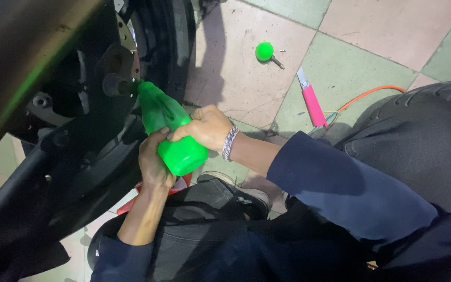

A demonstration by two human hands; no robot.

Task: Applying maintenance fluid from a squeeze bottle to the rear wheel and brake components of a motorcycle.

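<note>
**Both hands on the green bottle at the wheel**

Much here is hard to read. The wheel (147,47) I work at is cut off by the top edge, and the dark bodywork (22,57) at ten o'clock is a blur of shadow with a green sheen. The bottle's tip meets a dark stub on the hub (111,84), but I cannot tell whether it goes inside. My lap fills the lower frame and hides the floor beneath; something red (184,183) peeks out under the bottle, too covered to name.

The green bottle (170,133) is opaque, so its contents cannot be seen.

It sits left of centre, long axis slanting from its fat base at five o'clock up to its narrow neck at eleven o'clock, nozzle aimed at the hub.

My left hand (153,164) is wrapped closed around the lower body from beneath. My right hand (209,128), a metal bracelet (229,142) on its wrist, is curled shut over the upper side.

At one o'clock on the tiled floor (236,68) lie a green round cap (264,51), a pink-handled tool (311,102) and an orange cable (371,94), well apart from my hands.
</note>
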